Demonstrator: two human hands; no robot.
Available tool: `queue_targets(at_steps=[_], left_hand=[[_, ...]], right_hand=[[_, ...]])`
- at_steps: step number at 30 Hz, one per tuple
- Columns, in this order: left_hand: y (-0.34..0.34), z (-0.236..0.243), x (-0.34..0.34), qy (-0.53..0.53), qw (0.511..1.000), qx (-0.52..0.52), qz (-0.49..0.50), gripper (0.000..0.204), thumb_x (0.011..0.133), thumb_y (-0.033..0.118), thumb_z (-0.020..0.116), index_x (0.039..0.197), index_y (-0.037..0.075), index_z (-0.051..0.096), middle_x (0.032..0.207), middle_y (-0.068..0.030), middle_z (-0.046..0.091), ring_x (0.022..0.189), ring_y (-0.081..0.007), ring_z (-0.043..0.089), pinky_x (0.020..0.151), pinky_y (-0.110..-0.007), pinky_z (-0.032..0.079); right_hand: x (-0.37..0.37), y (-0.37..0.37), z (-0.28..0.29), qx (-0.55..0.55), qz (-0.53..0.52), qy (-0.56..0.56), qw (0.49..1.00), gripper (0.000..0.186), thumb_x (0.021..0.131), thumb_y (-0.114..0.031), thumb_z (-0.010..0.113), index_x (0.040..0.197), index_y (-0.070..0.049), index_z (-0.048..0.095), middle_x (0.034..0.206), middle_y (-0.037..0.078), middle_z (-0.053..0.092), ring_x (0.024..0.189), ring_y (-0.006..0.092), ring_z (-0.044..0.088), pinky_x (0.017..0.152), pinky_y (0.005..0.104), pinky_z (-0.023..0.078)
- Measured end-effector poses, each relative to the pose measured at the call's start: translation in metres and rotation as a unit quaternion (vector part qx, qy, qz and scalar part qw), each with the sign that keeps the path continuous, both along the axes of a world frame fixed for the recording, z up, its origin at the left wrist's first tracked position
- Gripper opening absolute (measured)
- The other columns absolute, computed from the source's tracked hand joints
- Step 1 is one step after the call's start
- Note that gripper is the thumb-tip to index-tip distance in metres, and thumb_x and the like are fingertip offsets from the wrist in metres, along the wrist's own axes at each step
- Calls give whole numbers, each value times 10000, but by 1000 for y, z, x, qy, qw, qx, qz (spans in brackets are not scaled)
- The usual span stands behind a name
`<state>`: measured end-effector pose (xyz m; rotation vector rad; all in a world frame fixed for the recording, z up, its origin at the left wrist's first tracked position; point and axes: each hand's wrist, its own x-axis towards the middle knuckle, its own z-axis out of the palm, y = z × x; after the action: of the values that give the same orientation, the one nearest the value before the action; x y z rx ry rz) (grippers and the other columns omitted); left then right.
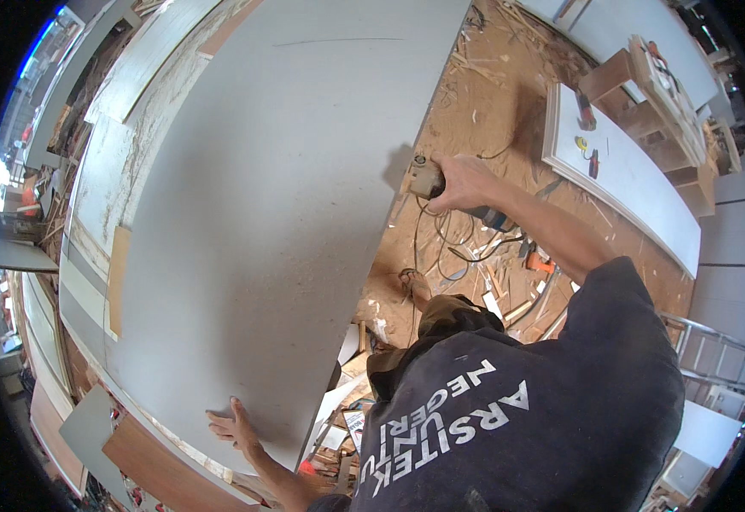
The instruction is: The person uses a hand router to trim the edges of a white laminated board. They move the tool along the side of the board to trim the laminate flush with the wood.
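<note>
A large grey panel (261, 196) lies flat across the middle of the view, with a faint dark line near its far end. My right hand (466, 181) grips a handheld power tool (425, 179), beige at its head with a dark body, at the panel's right edge; a cord trails below it. My left hand (234, 425) rests on the near part of the panel, fingers spread.
The dusty floor (483, 111) holds offcuts, cables and an orange tool (540, 261). At right are a white board (637, 196) with small tools, wooden boxes (616, 81) and a metal ladder (714, 346). Pale boards (129, 64) lie along the left.
</note>
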<state>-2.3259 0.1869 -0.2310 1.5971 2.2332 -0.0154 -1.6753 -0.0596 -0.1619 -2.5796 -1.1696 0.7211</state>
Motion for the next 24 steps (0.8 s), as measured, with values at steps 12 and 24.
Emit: queue_targets(at_steps=[12,24], left_hand=[[-6,2,4,3,1000,3,1,1204,783,892,538,1658,246,20,1700,-240,-91,1554,-486,-92,1165,-750,17],[-1,-10,-4,10,1000,8,22,1239,752,914,551,1659,250,31,1707,-224,-76,1561,-466,-90,1164,-749,16]], right_hand=[[-46,-2,-7,-7,20,36,999,893,587,-457,770,1282,65,564,937,295,700,907,441,695,810,480,554],[-96,2,-11,-25,25,44,998,836,577,-428,767,1235,42,555,901,265,705,869,421,699,783,479,551]])
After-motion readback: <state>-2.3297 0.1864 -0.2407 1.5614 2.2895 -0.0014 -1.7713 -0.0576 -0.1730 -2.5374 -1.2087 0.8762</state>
